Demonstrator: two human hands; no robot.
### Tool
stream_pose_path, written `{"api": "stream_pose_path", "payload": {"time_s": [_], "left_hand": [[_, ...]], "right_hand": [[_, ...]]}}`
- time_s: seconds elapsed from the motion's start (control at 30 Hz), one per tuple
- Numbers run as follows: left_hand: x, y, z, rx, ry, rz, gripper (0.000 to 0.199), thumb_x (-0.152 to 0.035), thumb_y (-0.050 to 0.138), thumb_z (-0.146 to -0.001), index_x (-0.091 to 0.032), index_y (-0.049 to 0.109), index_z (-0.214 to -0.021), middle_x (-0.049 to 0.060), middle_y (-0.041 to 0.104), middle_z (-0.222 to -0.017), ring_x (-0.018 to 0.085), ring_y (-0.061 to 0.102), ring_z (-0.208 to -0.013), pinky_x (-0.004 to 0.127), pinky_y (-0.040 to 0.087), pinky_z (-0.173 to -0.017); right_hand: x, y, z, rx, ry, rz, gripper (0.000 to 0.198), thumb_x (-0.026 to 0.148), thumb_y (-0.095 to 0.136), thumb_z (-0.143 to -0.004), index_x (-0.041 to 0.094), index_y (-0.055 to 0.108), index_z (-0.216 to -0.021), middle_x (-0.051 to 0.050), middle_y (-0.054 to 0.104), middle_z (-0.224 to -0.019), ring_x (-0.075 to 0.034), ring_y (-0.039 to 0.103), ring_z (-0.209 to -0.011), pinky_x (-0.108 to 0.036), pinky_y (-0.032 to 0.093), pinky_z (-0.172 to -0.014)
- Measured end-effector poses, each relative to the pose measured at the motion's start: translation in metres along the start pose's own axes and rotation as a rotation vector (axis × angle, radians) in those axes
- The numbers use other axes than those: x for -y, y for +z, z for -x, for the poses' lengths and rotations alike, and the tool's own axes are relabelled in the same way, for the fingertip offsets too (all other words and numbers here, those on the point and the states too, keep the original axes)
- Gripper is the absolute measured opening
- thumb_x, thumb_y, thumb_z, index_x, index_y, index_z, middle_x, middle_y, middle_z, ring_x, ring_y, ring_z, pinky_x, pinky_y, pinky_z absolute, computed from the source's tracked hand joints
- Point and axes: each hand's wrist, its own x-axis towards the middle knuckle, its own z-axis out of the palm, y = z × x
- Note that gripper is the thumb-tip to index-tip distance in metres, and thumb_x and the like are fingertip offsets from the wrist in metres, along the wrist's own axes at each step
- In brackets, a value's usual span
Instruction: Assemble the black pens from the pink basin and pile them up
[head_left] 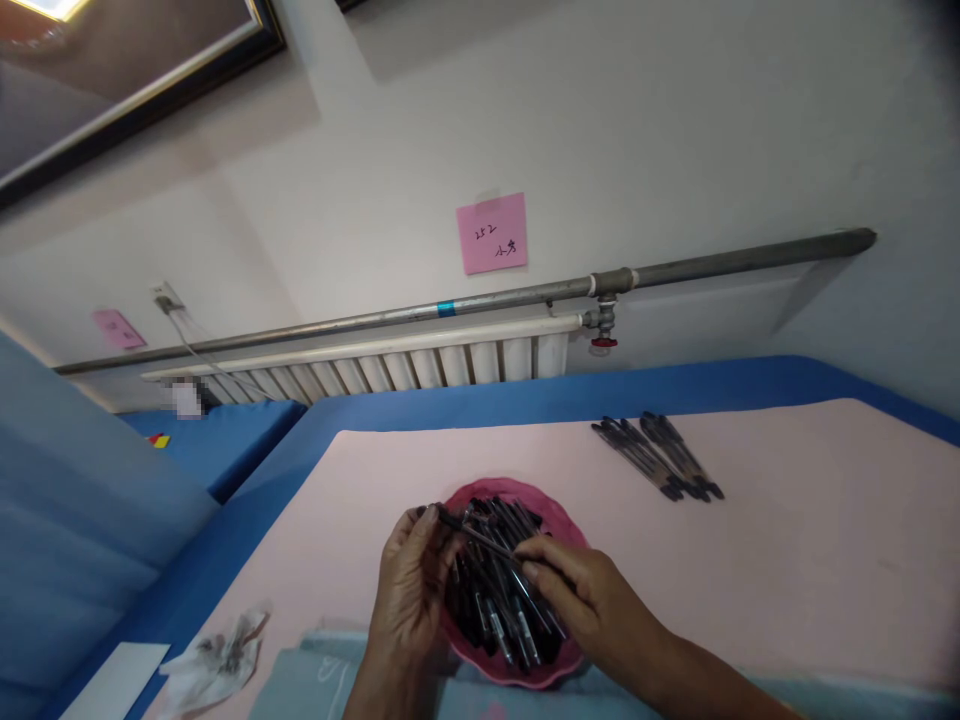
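A pink bowl point(556, 510) full of several black pens sits on the pink table cover near the front edge. Both hands hover over it and share one black pen point(480, 538). My left hand point(411, 585) pinches the pen's far end at the bowl's left rim. My right hand point(581, 590) grips the pen's other end above the bowl's middle. The pen lies slanted between the two hands, lifted a little above the pile.
A bundle of several black pens point(658, 457) lies on the pink cover point(787, 540) to the back right. Crumpled plastic point(214, 660) and a white sheet point(112, 680) lie front left. A radiator point(375, 370) and pipe run along the wall.
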Motion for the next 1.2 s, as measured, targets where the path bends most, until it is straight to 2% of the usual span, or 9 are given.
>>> {"api": "stream_pose_path", "payload": {"time_s": [0.1, 0.2, 0.47, 0.67, 0.83, 1.07, 1.2], "left_hand": [[0.0002, 0.0016, 0.0011, 0.001, -0.001, 0.004, 0.012, -0.009, 0.074, -0.067, -0.014, 0.063, -0.068, 0.000, 0.067, -0.065, 0.012, 0.067, -0.063, 0.023, 0.057, -0.065], [0.0015, 0.0011, 0.0007, -0.019, 0.014, 0.018, 0.012, -0.010, 0.073, -0.068, -0.015, 0.062, -0.069, -0.001, 0.067, -0.065, 0.012, 0.067, -0.064, 0.026, 0.058, -0.068], [-0.0006, -0.0004, -0.0007, -0.024, -0.012, -0.015, 0.015, -0.009, 0.076, -0.064, -0.015, 0.064, -0.070, 0.001, 0.069, -0.067, 0.012, 0.067, -0.062, 0.023, 0.057, -0.062], [-0.0014, -0.0010, -0.0010, 0.019, -0.007, -0.020, 0.015, -0.015, 0.077, -0.065, -0.013, 0.068, -0.077, 0.004, 0.072, -0.077, 0.016, 0.069, -0.071, 0.027, 0.058, -0.068], [0.0000, -0.0012, -0.0010, 0.005, -0.007, -0.019, 0.012, -0.010, 0.076, -0.064, -0.014, 0.066, -0.069, 0.001, 0.071, -0.068, 0.013, 0.068, -0.064, 0.022, 0.057, -0.062], [0.0002, 0.0005, 0.0005, 0.025, 0.007, -0.027, 0.012, -0.016, 0.075, -0.067, -0.013, 0.069, -0.077, 0.006, 0.074, -0.080, 0.018, 0.070, -0.075, 0.027, 0.058, -0.070], [0.0006, 0.0009, 0.0008, 0.024, 0.009, -0.013, 0.013, -0.011, 0.077, -0.062, -0.014, 0.067, -0.070, 0.002, 0.073, -0.071, 0.014, 0.069, -0.066, 0.023, 0.058, -0.065]], "right_hand": [[0.0005, -0.0008, -0.0002, 0.056, 0.060, -0.037, 0.020, 0.031, 0.042, -0.092, 0.024, 0.060, -0.094, 0.000, 0.066, -0.074, -0.015, 0.062, -0.064, -0.027, 0.049, -0.056], [0.0019, -0.0014, -0.0009, 0.059, 0.052, -0.050, 0.020, 0.031, 0.042, -0.092, 0.024, 0.060, -0.095, -0.001, 0.066, -0.078, -0.016, 0.063, -0.069, -0.027, 0.049, -0.058], [-0.0011, 0.0007, -0.0005, 0.063, 0.062, -0.043, 0.018, 0.031, 0.042, -0.092, 0.025, 0.059, -0.095, 0.000, 0.066, -0.077, -0.015, 0.062, -0.066, -0.027, 0.049, -0.058], [0.0003, 0.0003, -0.0002, 0.056, 0.070, -0.040, 0.018, 0.030, 0.043, -0.091, 0.025, 0.060, -0.094, -0.001, 0.066, -0.077, -0.016, 0.062, -0.067, -0.027, 0.049, -0.056], [0.0010, -0.0001, 0.0005, 0.077, 0.053, -0.029, 0.017, 0.029, 0.042, -0.092, 0.025, 0.058, -0.095, 0.000, 0.065, -0.075, -0.015, 0.061, -0.065, -0.027, 0.049, -0.058], [0.0013, 0.0001, 0.0005, 0.086, 0.079, -0.040, 0.018, 0.030, 0.042, -0.092, 0.025, 0.059, -0.094, 0.000, 0.064, -0.075, -0.015, 0.061, -0.065, -0.028, 0.048, -0.058], [0.0002, 0.0009, 0.0004, 0.108, 0.110, -0.054, 0.019, 0.031, 0.042, -0.091, 0.024, 0.059, -0.094, 0.000, 0.065, -0.075, -0.016, 0.060, -0.066, -0.028, 0.047, -0.060]]}}
